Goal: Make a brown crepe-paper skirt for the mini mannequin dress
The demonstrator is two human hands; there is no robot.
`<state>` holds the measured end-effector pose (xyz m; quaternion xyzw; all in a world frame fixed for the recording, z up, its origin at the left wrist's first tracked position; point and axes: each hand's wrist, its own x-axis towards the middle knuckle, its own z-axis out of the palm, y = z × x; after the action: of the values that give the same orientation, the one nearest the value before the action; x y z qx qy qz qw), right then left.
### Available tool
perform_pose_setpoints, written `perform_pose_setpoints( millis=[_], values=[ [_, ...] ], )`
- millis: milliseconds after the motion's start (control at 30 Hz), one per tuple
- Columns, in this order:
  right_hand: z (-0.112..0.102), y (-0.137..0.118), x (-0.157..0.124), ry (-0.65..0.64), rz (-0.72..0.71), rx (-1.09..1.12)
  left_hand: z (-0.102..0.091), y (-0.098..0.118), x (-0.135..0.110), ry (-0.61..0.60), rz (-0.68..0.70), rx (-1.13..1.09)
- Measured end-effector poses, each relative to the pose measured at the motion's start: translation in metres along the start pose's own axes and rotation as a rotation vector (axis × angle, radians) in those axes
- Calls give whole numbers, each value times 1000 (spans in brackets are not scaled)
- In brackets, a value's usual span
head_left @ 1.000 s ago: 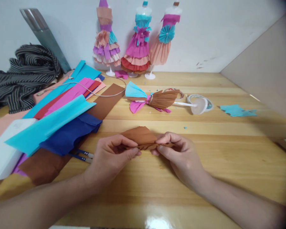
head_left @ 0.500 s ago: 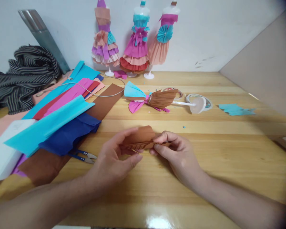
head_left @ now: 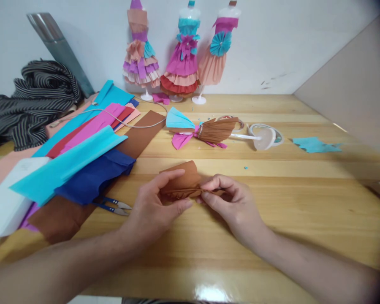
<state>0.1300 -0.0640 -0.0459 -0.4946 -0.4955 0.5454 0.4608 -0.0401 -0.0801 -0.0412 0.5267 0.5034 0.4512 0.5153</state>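
Between my hands is a piece of brown crepe paper point(head_left: 185, 179), gathered into small pleats along its lower edge. My left hand point(head_left: 156, 207) curls round its left end, fingers behind and thumb in front. My right hand point(head_left: 232, 202) pinches the pleated edge between thumb and fingertips at the right. Beyond the hands a small dress form lies on its side, dressed in a brown pleated paper skirt point(head_left: 217, 130) with blue and magenta paper. A pair of blue-handled thread snips point(head_left: 115, 207) lies left of my left hand.
At the left lie coloured crepe paper sheets point(head_left: 69, 164), a white box-like object point(head_left: 9, 202) and a striped cloth point(head_left: 34, 101). Several paper-dressed forms point(head_left: 180, 63) stand by the wall. Tape rolls point(head_left: 277, 136) and a blue paper scrap point(head_left: 316, 145) lie to the right.
The brown paper has shifted slightly left, with more of its upper part standing up behind the left fingers. My right hand still pinches the pleats, and my left thumb has moved slightly up.
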Motion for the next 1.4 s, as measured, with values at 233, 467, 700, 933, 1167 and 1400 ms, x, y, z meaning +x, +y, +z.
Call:
perform_pose_setpoints(
  millis=[233,467,700,933,1167,1400],
  values=[
    [2,1,-1,-54,-57,-36,2,4,2,77,23,51],
    [1,0,-1,-101,-129,-89,-1,6,3,114,11,-14],
    [-5,1,0,-270,-135,-109,-2,9,2,95,48,-25],
    [1,-2,-1,-322,-73,58,1,3,1,2,37,-55],
    [0,3,-2,-226,-37,-4,-2,3,3,62,-4,27],
    [-4,6,2,-267,10,-6,-6,7,6,97,3,83]
  ],
)
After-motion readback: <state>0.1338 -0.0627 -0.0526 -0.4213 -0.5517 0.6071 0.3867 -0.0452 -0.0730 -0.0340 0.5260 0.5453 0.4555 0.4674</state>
